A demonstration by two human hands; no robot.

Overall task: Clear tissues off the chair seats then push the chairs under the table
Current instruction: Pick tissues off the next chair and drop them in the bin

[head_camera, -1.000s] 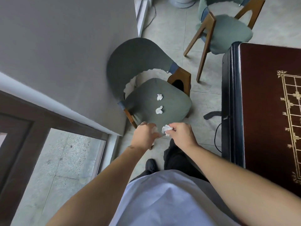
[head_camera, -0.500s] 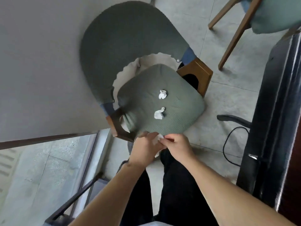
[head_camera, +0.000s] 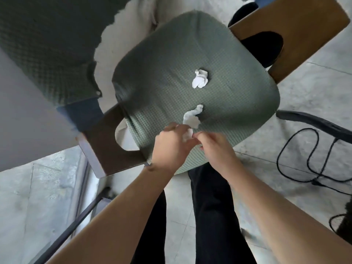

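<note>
no readable writing, brand or label anywhere in view.

green chair (head_camera: 190,60), largest thing in view: seat cushion in a fine waffle-weave fabric, rounded corners, darker on the shaded left side; darker green curved backrest (head_camera: 47,44) at upper left, brown wooden frame pieces with oval cut-outs at right rear and left front. standing on a pale tiled floor (head_camera: 314,77), close to a grey wall (head_camera: 24,121) on the left.

black cable (head_camera: 297,153) looping on the tiles right of the seat. black trouser legs (head_camera: 209,216) below the seat's front edge.

left hand (head_camera: 171,145) and right hand (head_camera: 215,147) meeting over the front part of the seat, fingers of both curled inward. small white held tissue (head_camera: 187,135) wedged between them, gripped in the left hand's curled fingers, right fingertips pinching at it from the other side.

crumpled near tissue (head_camera: 192,117) lying on the seat just beyond the hands, elongated, twisted, white. balled far tissue (head_camera: 200,79) lying near the seat's middle, well apart from the hands, white with folded creases.
</note>
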